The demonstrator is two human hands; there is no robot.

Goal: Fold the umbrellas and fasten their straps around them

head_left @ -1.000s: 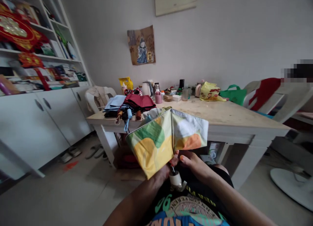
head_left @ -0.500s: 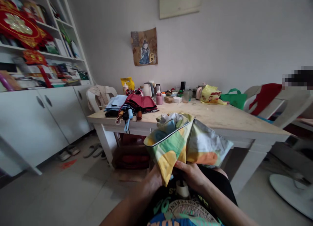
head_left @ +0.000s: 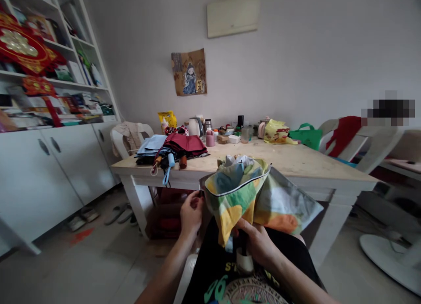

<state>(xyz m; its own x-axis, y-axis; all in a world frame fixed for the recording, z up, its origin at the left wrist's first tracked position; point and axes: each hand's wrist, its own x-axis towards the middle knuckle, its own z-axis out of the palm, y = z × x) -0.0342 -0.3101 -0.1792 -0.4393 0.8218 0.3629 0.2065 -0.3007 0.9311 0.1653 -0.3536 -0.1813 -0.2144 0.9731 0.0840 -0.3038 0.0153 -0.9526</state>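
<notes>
A half-folded umbrella [head_left: 233, 203] with a green, yellow, orange and grey-blue patterned canopy stands over my lap, its panels hanging loose in folds. My right hand [head_left: 259, 242] is closed around its lower part, the thumb lying against the yellow cloth. A white handle end [head_left: 244, 261] shows below that hand. To the left, my left hand [head_left: 191, 212] has its fingertips pinched at the outer left edge of the canopy. What exactly lies between those fingertips is partly hidden.
Folded umbrellas [head_left: 184, 145] in dark red, light blue and black lie on the left of the wooden table [head_left: 243, 157]. Behind them stand a kettle [head_left: 195, 126] and a pink bottle [head_left: 209, 138]. A yellow plastic bag [head_left: 276, 130] and a green bag [head_left: 305, 137] are at the right.
My left hand has come out from under the canopy and moved up and left to its edge. The umbrella has shifted slightly right, still in my right hand. The view has tilted up a little.
</notes>
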